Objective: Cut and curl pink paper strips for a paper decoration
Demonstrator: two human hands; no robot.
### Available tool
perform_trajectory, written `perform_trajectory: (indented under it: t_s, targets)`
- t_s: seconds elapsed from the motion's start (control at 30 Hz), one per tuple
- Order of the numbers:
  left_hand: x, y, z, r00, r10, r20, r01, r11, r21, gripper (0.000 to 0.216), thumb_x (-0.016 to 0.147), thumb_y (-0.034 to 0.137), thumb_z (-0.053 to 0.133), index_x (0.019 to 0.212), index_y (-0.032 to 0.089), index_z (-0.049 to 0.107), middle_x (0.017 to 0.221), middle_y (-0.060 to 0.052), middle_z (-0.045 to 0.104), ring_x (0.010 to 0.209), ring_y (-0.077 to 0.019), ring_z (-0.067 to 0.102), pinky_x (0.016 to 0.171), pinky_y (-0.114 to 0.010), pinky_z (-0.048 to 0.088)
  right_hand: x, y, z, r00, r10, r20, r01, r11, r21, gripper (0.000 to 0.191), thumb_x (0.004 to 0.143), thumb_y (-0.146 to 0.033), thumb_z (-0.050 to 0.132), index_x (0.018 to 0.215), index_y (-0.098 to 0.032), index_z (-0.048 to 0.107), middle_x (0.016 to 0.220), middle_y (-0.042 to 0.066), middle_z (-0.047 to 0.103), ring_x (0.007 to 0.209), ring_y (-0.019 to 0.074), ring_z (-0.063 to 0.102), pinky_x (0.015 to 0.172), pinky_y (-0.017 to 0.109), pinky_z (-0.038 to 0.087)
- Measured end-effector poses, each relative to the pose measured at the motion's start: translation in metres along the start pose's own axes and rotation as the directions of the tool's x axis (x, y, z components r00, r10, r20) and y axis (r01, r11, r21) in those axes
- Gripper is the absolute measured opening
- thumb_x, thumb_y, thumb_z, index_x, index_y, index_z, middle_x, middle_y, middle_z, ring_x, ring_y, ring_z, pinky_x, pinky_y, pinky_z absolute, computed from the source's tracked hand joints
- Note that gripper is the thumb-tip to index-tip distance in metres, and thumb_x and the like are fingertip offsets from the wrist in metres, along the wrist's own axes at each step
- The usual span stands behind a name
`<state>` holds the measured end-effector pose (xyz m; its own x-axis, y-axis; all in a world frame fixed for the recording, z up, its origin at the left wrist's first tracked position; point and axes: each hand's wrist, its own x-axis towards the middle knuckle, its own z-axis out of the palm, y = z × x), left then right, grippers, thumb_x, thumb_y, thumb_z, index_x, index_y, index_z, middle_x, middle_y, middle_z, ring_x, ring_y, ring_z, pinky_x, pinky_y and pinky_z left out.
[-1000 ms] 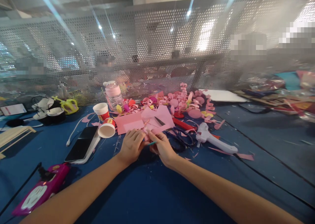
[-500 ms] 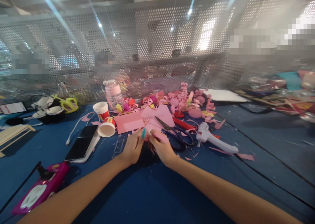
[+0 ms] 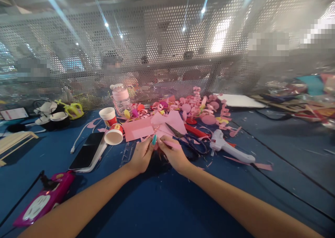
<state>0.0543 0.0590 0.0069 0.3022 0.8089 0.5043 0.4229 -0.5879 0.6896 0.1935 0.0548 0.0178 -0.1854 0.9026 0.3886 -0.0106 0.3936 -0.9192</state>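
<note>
My left hand (image 3: 141, 156) and my right hand (image 3: 175, 156) meet at the middle of the blue table, fingertips pinched close together. Between them is a pink paper piece (image 3: 172, 144); part of it sticks out over my right hand, and the rest is hidden by the fingers. A teal tip (image 3: 154, 139) shows at my left thumb, either a nail or a small object. Just beyond lie pink paper sheets (image 3: 138, 129) and dark-handled scissors (image 3: 192, 140). A clear ruler (image 3: 127, 152) lies beside my left hand.
A white glue gun (image 3: 232, 150) with a cord lies right. Paper cups (image 3: 114, 136), a phone (image 3: 89, 150) and a magenta power strip (image 3: 44, 199) are left. Behind are a bottle (image 3: 120, 98), pink paper cutouts (image 3: 186, 108) and a perforated metal screen (image 3: 167, 46).
The pink paper at my right hand has tilted and now looks narrower. Both hands stay together in nearly the same place; the whole view has shifted slightly.
</note>
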Motion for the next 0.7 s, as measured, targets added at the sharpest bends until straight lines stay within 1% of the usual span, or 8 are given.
perform_trajectory:
  t_s: [0.17,0.23,0.3,0.33,0.43,0.5,0.6,0.7]
  targets:
    - [0.001,0.0,0.0,0.999,0.033,0.015,-0.033,0.999,-0.021,0.034,0.091,0.04,0.03,0.07,0.019,0.048,0.057,0.001,0.046,0.055,-0.0137,0.044,0.057,-0.026,0.033,0.0,0.003,0.0,0.995,0.084,0.047,-0.088,0.993,0.076,0.031,0.077,-0.046,0.054,0.061,-0.02,0.054,0.049,-0.004,0.042,0.044,0.0098,0.037,0.042,0.023,0.027]
    - [0.0,-0.002,-0.001,0.999,0.049,0.012,-0.049,0.999,-0.021,0.035,0.091,0.039,0.028,0.074,0.019,0.05,0.06,0.0,0.048,0.058,-0.0146,0.047,0.059,-0.026,0.035,0.0,0.004,0.0,0.994,0.106,0.028,-0.109,0.99,0.091,0.031,0.076,-0.046,0.056,0.059,-0.02,0.052,0.048,-0.004,0.042,0.044,0.0094,0.037,0.041,0.022,0.026]
    - [0.0,-0.006,-0.004,0.995,0.094,0.036,-0.095,0.995,0.041,0.034,0.091,0.04,0.027,0.084,0.018,0.052,0.065,-0.001,0.051,0.06,-0.0152,0.048,0.059,-0.026,0.036,0.001,0.005,-0.001,0.993,0.119,-0.002,-0.118,0.988,0.101,0.033,0.074,-0.046,0.057,0.057,-0.02,0.049,0.049,-0.004,0.041,0.042,0.0089,0.036,0.039,0.022,0.025]
    - [0.0,-0.008,-0.005,0.989,0.134,0.064,-0.14,0.985,0.099,0.033,0.091,0.042,0.028,0.089,0.018,0.051,0.067,-0.002,0.052,0.061,-0.0156,0.049,0.06,-0.026,0.037,0.001,0.005,-0.002,0.993,0.119,-0.009,-0.118,0.988,0.103,0.033,0.074,-0.046,0.057,0.056,-0.02,0.049,0.05,-0.004,0.042,0.042,0.0086,0.035,0.039,0.022,0.025]
    - [0.002,-0.015,-0.009,0.953,0.277,0.119,-0.301,0.905,0.302,0.035,0.087,0.046,0.036,0.101,0.016,0.049,0.078,-0.006,0.057,0.069,-0.0185,0.054,0.066,-0.029,0.04,0.003,0.006,-0.004,0.995,0.096,0.006,-0.097,0.992,0.086,0.031,0.076,-0.044,0.055,0.057,-0.019,0.052,0.055,-0.002,0.044,0.042,0.0084,0.036,0.037,0.023,0.025]
    - [0.004,-0.017,-0.01,0.926,0.359,0.119,-0.375,0.835,0.401,0.032,0.089,0.043,0.034,0.099,0.016,0.049,0.079,-0.007,0.059,0.07,-0.0193,0.056,0.066,-0.03,0.041,0.004,0.007,-0.006,0.998,0.057,0.014,-0.058,0.996,0.064,0.031,0.078,-0.043,0.054,0.058,-0.019,0.054,0.058,-0.001,0.046,0.044,0.0087,0.037,0.037,0.023,0.025]
    - [0.006,-0.017,-0.011,0.88,0.454,0.14,-0.462,0.749,0.476,0.024,0.091,0.034,0.033,0.09,0.016,0.05,0.076,-0.007,0.06,0.069,-0.0188,0.057,0.063,-0.028,0.041,0.006,0.007,-0.008,0.999,0.0,0.039,-0.002,0.999,0.04,0.03,0.079,-0.039,0.054,0.057,-0.019,0.057,0.06,0.0,0.048,0.045,0.0087,0.039,0.038,0.023,0.026]
    - [0.006,-0.017,-0.012,0.843,0.518,0.146,-0.517,0.702,0.49,0.018,0.089,0.029,0.039,0.086,0.015,0.051,0.074,-0.008,0.062,0.069,-0.0191,0.058,0.063,-0.028,0.042,0.006,0.005,-0.01,0.997,-0.014,0.079,0.012,0.999,0.03,0.03,0.08,-0.038,0.053,0.058,-0.018,0.06,0.063,0.0,0.051,0.044,0.0076,0.039,0.038,0.023,0.026]
